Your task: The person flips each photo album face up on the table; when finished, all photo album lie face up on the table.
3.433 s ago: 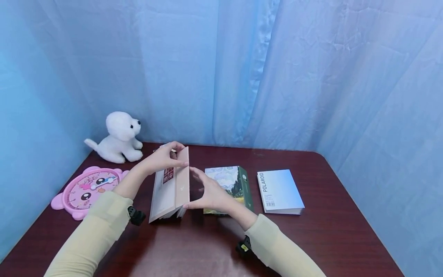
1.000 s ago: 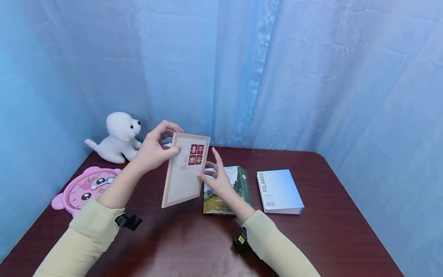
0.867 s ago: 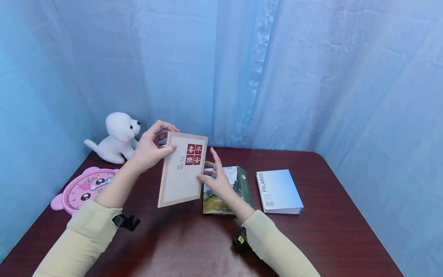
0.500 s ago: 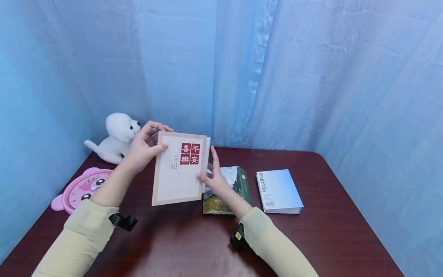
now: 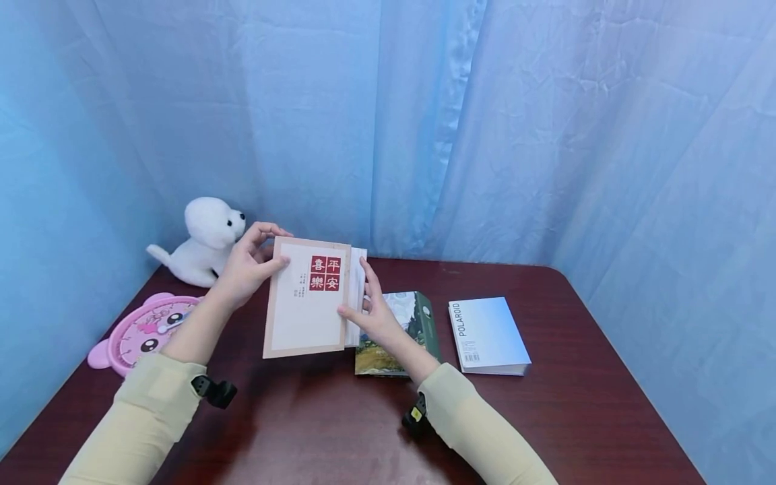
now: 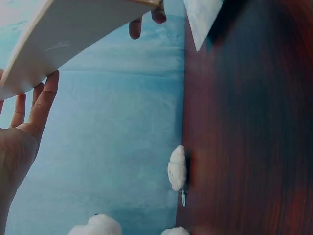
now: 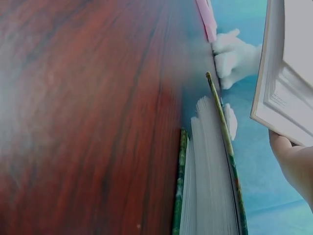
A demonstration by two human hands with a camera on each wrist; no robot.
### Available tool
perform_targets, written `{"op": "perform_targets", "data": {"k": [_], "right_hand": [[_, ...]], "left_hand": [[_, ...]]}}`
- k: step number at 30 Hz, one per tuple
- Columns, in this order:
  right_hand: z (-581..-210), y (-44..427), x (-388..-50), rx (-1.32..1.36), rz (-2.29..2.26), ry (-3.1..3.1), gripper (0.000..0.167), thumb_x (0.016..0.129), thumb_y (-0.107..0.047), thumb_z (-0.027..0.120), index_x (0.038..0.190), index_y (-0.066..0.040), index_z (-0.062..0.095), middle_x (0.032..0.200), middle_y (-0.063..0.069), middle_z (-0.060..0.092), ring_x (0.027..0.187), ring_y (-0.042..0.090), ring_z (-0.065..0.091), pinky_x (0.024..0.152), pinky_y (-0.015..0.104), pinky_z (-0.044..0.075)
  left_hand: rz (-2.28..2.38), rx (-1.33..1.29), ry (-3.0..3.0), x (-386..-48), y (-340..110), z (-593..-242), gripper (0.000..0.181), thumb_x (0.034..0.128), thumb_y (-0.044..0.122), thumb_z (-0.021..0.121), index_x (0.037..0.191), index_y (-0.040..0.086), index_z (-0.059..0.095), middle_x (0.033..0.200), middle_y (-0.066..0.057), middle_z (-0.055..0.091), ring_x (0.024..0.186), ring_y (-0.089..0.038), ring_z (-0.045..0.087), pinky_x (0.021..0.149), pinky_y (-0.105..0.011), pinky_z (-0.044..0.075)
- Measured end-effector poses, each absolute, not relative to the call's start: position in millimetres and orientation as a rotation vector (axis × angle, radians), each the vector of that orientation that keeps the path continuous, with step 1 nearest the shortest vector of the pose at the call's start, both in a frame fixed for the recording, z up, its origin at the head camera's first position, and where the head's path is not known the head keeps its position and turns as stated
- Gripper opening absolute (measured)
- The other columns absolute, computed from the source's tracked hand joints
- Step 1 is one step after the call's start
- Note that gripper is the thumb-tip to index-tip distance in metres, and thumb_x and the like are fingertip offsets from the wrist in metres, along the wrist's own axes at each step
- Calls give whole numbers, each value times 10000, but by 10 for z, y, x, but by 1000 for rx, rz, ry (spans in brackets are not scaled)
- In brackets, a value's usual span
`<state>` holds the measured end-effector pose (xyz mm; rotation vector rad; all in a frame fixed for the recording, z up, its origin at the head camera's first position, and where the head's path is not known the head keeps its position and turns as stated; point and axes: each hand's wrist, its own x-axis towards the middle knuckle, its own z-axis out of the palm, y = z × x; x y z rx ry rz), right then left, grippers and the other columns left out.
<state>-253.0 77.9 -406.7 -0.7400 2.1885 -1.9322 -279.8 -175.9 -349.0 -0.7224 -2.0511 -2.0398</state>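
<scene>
A book [image 5: 303, 320] with a cream cover and red blocks of Chinese characters is held up off the table, its front facing me. My left hand [image 5: 242, 269] grips its left edge, thumb on the front and fingers behind; the left wrist view shows those fingers against the spine side [image 6: 58, 44]. At the opposite edge my right hand [image 5: 377, 315] holds the book, thumb at the cover's edge and fingers by the pages. White pages show past the cover there. In the right wrist view, the book's page edges [image 7: 288, 98] look slightly parted.
Behind my right hand lies a book with a landscape painting and green spine [image 5: 429, 327]. Right of it is a white-blue POLAROID book [image 5: 494, 337]. A pink toy clock [image 5: 142, 333] and a white plush dog [image 5: 209, 225] are at left. A small white plush [image 6: 177, 169] sits near the curtain.
The book has been lifted from the table and turned so its front cover faces me. Lately it has shifted left and dipped slightly, and more page edges show at its right side.
</scene>
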Motion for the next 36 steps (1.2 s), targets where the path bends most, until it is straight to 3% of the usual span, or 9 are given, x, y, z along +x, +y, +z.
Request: {"op": "perform_targets", "data": {"k": [6, 11, 15, 18, 27, 32, 36], "right_hand": [[-4070, 789, -2535, -751, -1859, 2242, 862, 920, -51, 578, 1526, -268, 4, 1470, 232, 248, 1140, 421, 539, 838, 409, 526], [-4073, 799, -2517, -787, -1761, 2297, 725, 942, -68, 552, 1518, -189, 130, 1524, 191, 174, 1112, 400, 561, 827, 413, 523], [-4075, 790, -2500, -850, -1672, 2417, 590, 940, -67, 557, 1471, -82, 302, 1523, 163, 222, 1271, 365, 414, 976, 498, 406], [-4101, 783, -2504, -860, -1659, 2451, 536, 928, -70, 576, 1432, -66, 392, 1464, 180, 312, 1361, 354, 267, 1046, 584, 283], [-4357, 794, -2695, -793, -1468, 2537, 654, 837, -252, 723, 1418, -307, 427, 1453, 68, 347, 1342, 235, 335, 1047, 486, 342], [-4414, 792, -2737, -849, -1220, 2611, 742, 793, -312, 762, 1434, -342, 388, 1460, 56, 362, 1343, 241, 340, 1046, 476, 349], [-4436, 793, -2737, -891, -980, 2675, 823, 751, -373, 788, 1446, -374, 347, 1474, 54, 371, 1379, 322, 271, 1057, 539, 309]], "left_hand": [[-1953, -671, -2150, -2822, -1799, -3591, 384, 884, -44, 581, 1225, 4, 411, 1214, -79, 462, 980, -110, 598, 697, -237, 543], [-1849, -647, -2227, -2872, -1876, -3714, 369, 887, -35, 585, 1232, -24, 454, 1235, -157, 482, 1015, -73, 574, 746, -188, 519], [-1759, -647, -2281, -2910, -1920, -3809, 311, 900, 8, 597, 1205, -30, 548, 1281, -199, 513, 984, -25, 573, 737, -153, 503], [-1711, -601, -2330, -2927, -1927, -3871, 288, 909, 49, 604, 1187, -28, 596, 1306, -198, 527, 961, 4, 563, 736, -117, 478], [-1817, -450, -2457, -2969, -1974, -4031, 434, 880, 74, 652, 1279, -41, 525, 1364, -194, 483, 1023, -47, 518, 776, -107, 443], [-1845, -360, -2592, -3026, -2050, -4106, 535, 867, 163, 688, 1338, 15, 481, 1396, -176, 456, 1107, -163, 502, 783, -110, 445], [-1883, -318, -2677, -3047, -2099, -4173, 595, 850, 146, 703, 1373, 27, 444, 1349, -228, 484, 1068, -172, 544, 779, -170, 481]]}}
